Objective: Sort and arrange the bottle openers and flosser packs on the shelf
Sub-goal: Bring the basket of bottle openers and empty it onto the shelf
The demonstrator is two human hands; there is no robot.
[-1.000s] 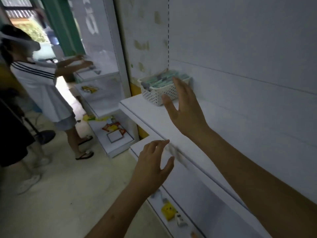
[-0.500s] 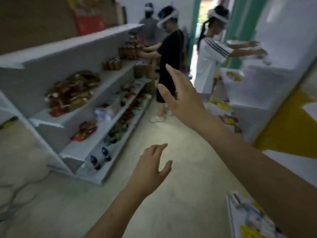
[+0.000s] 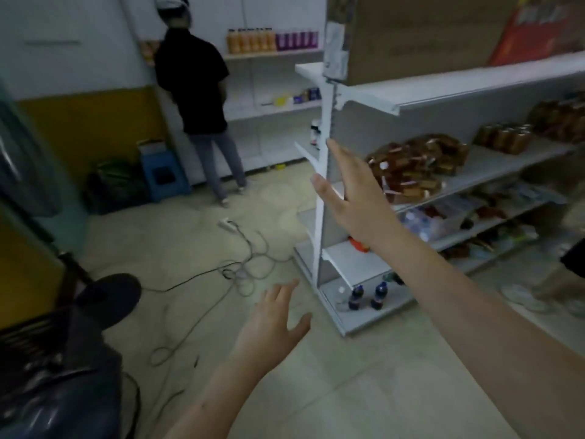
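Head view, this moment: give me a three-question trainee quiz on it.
1. True or false: the right hand grips a flosser pack.
2. What stands on the bottom tier of the shelf unit? A) dark bottles with blue caps B) a white basket C) folded towels
3. Fill in: the cables lie on the ____.

Key: 1 false: both it and the left hand are open and hold nothing. 2 A, the bottles. 3 floor.
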